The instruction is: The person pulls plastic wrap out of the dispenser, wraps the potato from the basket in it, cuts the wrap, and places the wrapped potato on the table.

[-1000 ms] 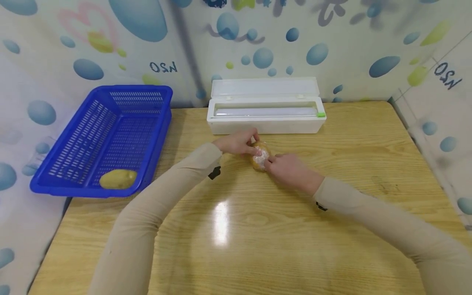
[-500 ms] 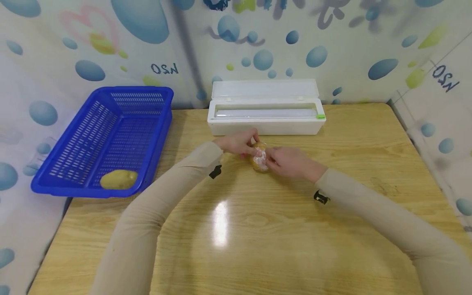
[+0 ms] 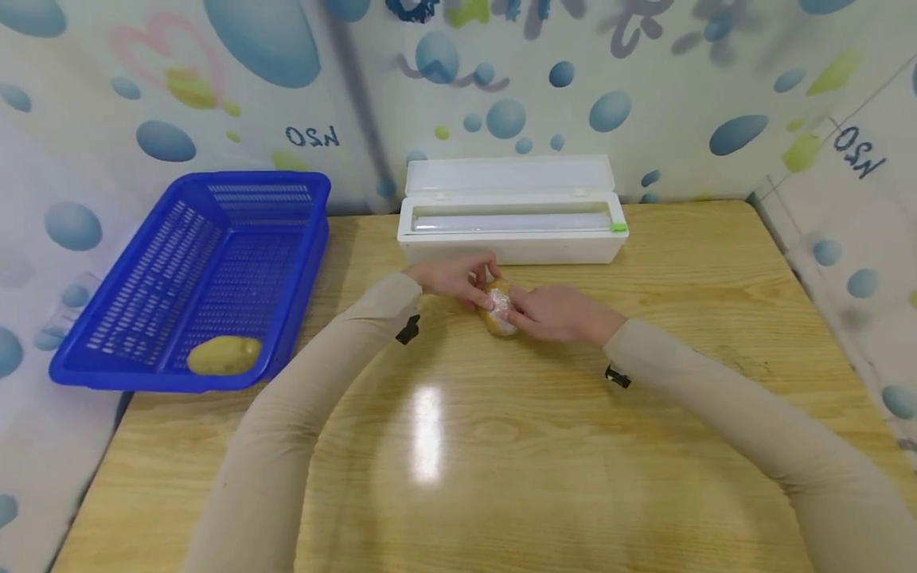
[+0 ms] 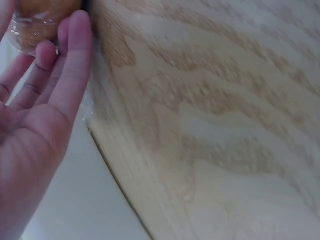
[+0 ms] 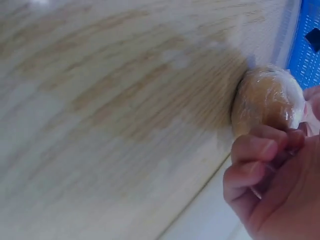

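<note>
A round, yellow-brown thing wrapped in cling film [image 3: 497, 321] rests on the table in front of the white box, its film crumpled and shiny on top. My left hand [image 3: 453, 278] grips its left side, thumb on the crumpled film and fingers round the far side. From the right, my right hand [image 3: 561, 313] pinches at the film with curled fingers. In the right wrist view the wrapped thing [image 5: 265, 100] shows glossy film over a tan surface, with the curled fingertips [image 5: 250, 147] right at it. Only part of it [image 4: 42, 22] enters the left wrist view, beyond the fingers.
A white cling film box [image 3: 512, 251] with its lid raised stands just behind the hands, a roll inside and a green slider at its right end. At the left, a blue basket [image 3: 294, 318] holds a yellow potato [image 3: 224, 356]. A patterned wall backs the table [image 3: 494, 461].
My right hand has shifted slightly up along the wrapped thing and turned a little, its thumb now lying on the film. My left hand keeps its grip.
</note>
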Available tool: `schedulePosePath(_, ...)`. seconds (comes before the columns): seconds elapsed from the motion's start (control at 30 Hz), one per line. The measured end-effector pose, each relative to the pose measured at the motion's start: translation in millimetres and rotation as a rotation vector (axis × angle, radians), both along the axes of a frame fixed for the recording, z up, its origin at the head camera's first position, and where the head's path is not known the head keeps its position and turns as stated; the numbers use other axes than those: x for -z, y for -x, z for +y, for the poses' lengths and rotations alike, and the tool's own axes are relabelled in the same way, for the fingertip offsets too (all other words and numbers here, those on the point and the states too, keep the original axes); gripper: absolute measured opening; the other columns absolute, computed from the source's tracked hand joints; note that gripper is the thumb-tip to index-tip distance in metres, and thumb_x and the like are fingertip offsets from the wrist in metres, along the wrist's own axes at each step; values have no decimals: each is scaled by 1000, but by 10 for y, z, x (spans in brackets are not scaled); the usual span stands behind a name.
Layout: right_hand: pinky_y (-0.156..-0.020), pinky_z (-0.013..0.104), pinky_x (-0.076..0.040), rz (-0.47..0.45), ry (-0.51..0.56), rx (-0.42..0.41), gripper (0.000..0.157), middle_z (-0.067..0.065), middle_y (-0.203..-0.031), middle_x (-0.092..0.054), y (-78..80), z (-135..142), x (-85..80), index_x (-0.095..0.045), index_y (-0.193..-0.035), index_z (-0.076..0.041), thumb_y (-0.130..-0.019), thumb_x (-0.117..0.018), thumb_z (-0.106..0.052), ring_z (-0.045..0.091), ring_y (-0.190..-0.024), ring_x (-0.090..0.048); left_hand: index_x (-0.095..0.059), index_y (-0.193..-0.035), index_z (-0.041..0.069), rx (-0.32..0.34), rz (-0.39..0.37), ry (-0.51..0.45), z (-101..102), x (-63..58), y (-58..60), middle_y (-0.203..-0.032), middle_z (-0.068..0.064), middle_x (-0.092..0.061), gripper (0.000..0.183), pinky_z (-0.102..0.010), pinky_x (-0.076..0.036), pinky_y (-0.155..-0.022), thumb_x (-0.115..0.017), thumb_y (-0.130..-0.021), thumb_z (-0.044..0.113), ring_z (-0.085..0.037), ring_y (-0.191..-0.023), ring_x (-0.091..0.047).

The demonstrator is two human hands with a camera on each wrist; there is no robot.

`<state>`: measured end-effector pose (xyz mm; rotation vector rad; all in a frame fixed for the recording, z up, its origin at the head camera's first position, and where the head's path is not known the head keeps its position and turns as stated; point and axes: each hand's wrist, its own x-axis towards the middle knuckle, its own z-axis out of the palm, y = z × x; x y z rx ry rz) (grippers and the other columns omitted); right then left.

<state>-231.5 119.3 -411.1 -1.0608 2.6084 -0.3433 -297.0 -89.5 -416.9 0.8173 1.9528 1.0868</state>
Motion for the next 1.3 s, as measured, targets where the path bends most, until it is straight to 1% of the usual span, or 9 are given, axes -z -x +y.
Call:
schedulePosePath(0.07, -62, 36, -44, -17, 40, 35, 43, 6, -74, -55, 10, -11, 24, -50, -105, -7, -96, -25, -41, 19, -71, -56, -39, -112, 2, -4, -10, -17, -15, 29, 25, -85, -17, -48, 47, -36, -50, -68, -69, -77, 8, -27, -73, -57)
schedulePosePath(0.2, -69, 36, -44, -44, 139, 112, 42, 6, -76, -56, 48, -57, 49, -58, -96, -7, -97, -27, -35, 19, -77, -55, -43, -115, 2, -8, -11, -28, -27, 65, 62, -86, -17, -49, 47, -36, -50, -69, -70, -76, 6, -26, -73, -58)
schedulePosePath(0.43, -38, 23, -26, -50, 189, 240, 47, -5, -45, -36, 156, -151, 13, -45, -52, -15, -94, -39, -34, 8, -39, -32, -45, -113, 3, -4, 17, -34, 4, 56, 52, -83, -16, -50, 45, -37, -50, -67, -70, -76, 9, -27, -72, -56)
schedulePosePath(0.67, -34, 21, -22, -109, 168, 285, 51, -6, -40, -35, 191, -229, -81, -42, -45, -15, -91, -45, -37, 7, -35, -29, -39, -110, 2, -22, -44, 0, 4, 74, 51, -74, -13, -54, 45, -37, -49, -61, -68, -77, 8, -28, -63, -56)
schedulePosePath(0.77, -34, 21, -22, -76, 112, 288, 53, -6, -39, -35, 185, -266, -97, -42, -45, -15, -90, -45, -42, 7, -35, -30, -38, -108, 2, -34, -52, 27, 2, 78, 51, -71, -12, -54, 44, -36, -49, -58, -69, -77, 8, -27, -60, -55)
schedulePosePath(0.9, -34, 22, -22, 2, 17, 284, 55, -6, -41, -36, 172, -305, -122, -42, -45, -16, -89, -43, -49, 7, -38, -32, -38, -107, 3, -26, 59, 61, -18, 101, 60, -70, -11, -56, 48, -33, -47, -54, -72, -74, 14, -26, -57, -54)
schedulePosePath(1.0, -37, 23, -26, 39, 35, 279, 49, -3, -47, -41, 176, -276, -150, -46, -53, -13, -87, -47, -49, 10, -43, -36, -40, -103, 2, -22, 188, 62, -39, 121, 46, -74, -9, -54, 51, -30, -46, -53, -75, -71, 20, -21, -59, -53)
schedulePosePath(1.17, -60, 28, -39, 50, 205, 91, 18, 4, -82, -51, 190, -150, -152, -56, -89, -8, -86, -57, -26, 18, -70, -46, -48, -82, 1, -1, 347, 29, -65, 72, -31, -70, -6, -50, 37, -25, -42, -54, -74, -72, 25, -14, -59, -48)
schedulePosePath(1.3, -68, 31, -41, 63, 272, -23, 21, 7, -93, -50, 145, -56, -143, -54, -104, -5, -86, -56, -15, 21, -79, -46, -51, -75, 6, 35, 419, 50, -38, -58, -133, -68, -3, -52, 24, -24, -41, -55, -69, -78, 21, -13, -60, -48)
